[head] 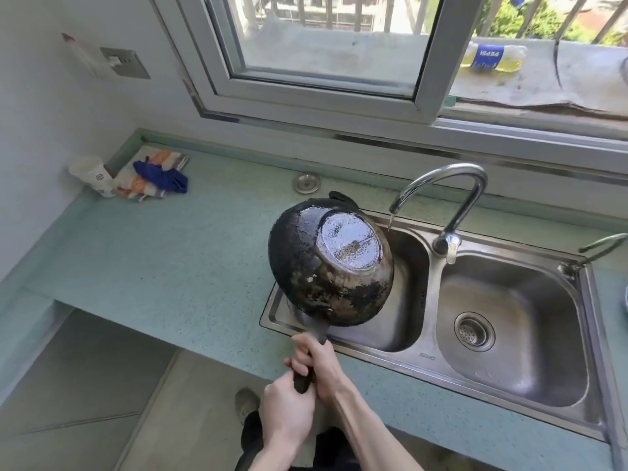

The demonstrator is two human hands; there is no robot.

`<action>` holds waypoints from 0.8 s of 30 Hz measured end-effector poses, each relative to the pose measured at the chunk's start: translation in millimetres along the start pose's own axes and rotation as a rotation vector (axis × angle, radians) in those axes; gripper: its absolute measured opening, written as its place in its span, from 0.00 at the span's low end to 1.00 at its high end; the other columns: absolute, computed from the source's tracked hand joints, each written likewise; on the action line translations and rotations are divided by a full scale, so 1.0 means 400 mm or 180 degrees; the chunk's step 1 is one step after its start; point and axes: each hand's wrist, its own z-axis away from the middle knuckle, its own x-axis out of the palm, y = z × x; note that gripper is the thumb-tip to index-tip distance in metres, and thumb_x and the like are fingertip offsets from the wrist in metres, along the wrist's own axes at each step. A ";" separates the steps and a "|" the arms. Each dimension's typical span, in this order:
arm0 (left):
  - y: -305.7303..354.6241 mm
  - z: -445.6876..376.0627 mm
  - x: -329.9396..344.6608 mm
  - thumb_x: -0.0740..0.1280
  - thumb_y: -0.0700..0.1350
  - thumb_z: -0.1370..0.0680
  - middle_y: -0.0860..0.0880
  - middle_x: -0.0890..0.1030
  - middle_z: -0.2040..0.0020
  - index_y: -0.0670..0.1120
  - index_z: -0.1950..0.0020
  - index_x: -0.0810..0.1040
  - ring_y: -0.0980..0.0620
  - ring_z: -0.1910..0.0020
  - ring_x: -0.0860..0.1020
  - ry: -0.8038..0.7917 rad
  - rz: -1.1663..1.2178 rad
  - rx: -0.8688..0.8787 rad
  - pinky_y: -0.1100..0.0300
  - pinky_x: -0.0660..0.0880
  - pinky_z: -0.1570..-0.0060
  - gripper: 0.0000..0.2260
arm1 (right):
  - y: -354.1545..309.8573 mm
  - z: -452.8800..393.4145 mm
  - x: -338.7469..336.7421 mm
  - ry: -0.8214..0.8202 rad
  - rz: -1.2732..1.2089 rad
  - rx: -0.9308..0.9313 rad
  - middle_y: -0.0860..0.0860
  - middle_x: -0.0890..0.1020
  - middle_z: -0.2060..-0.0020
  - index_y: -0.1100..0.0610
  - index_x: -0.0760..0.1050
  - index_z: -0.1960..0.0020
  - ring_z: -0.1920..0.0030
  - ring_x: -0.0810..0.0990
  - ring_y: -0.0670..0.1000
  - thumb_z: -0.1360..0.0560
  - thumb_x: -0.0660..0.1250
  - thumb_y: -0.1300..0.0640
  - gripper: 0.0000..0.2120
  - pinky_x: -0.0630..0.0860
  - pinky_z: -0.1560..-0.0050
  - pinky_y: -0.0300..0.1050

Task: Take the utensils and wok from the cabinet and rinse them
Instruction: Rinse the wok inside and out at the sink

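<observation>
A blackened wok (326, 277) is tipped on its side over the left basin of the steel sink (390, 338). Its scorched underside and shiny flat base face me. Both hands hold its black handle. My right hand (317, 363) grips the handle nearer the wok, and my left hand (285, 414) grips the handle's end. The curved faucet (452, 185) stands behind the basins, and a thin trickle of water falls from its spout just behind the wok's rim. The wok hides most of the left basin. I see no utensils.
The right basin (516, 321) has a drain strainer. On the green counter (163, 253) lie bunched cloths (153, 178), a tipped paper cup (93, 176) and a round metal cap (307, 183). A Pepsi bottle (492, 59) lies on the sill outside the window.
</observation>
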 end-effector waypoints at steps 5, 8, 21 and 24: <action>-0.008 -0.009 -0.016 0.70 0.52 0.28 0.50 0.83 0.67 0.53 0.61 0.81 0.45 0.63 0.81 -0.0023 0.0112 -0.0037 0.52 0.78 0.62 0.04 | -0.019 -0.002 0.026 -0.0117 0.0071 0.0007 0.53 0.53 0.71 0.52 0.58 0.68 0.73 0.56 0.52 0.21 0.65 0.61 0.22 0.78 0.50 0.49; 0.003 -0.010 -0.036 0.72 0.50 0.27 0.52 0.81 0.70 0.52 0.64 0.80 0.53 0.69 0.79 -0.0110 0.0407 -0.0166 0.57 0.76 0.67 0.07 | -0.039 -0.001 0.048 -0.0124 0.0244 0.0059 0.53 0.55 0.71 0.51 0.60 0.68 0.73 0.58 0.52 0.21 0.66 0.61 0.21 0.78 0.53 0.49; 0.075 -0.025 -0.130 0.67 0.44 0.22 0.47 0.64 0.77 0.45 0.73 0.67 0.50 0.83 0.61 -0.1691 0.2819 -0.0420 0.64 0.60 0.80 0.20 | -0.149 0.010 0.111 -0.0539 0.0666 0.0103 0.50 0.69 0.70 0.58 0.71 0.50 0.71 0.70 0.50 0.19 0.69 0.42 0.19 0.74 0.51 0.51; 0.078 -0.023 -0.158 0.68 0.47 0.24 0.49 0.62 0.79 0.45 0.73 0.63 0.51 0.85 0.60 -0.2122 0.3243 -0.0350 0.64 0.59 0.81 0.21 | -0.146 0.005 0.126 -0.0802 0.0196 0.0098 0.48 0.64 0.71 0.54 0.70 0.56 0.73 0.66 0.47 0.18 0.66 0.42 0.17 0.78 0.47 0.46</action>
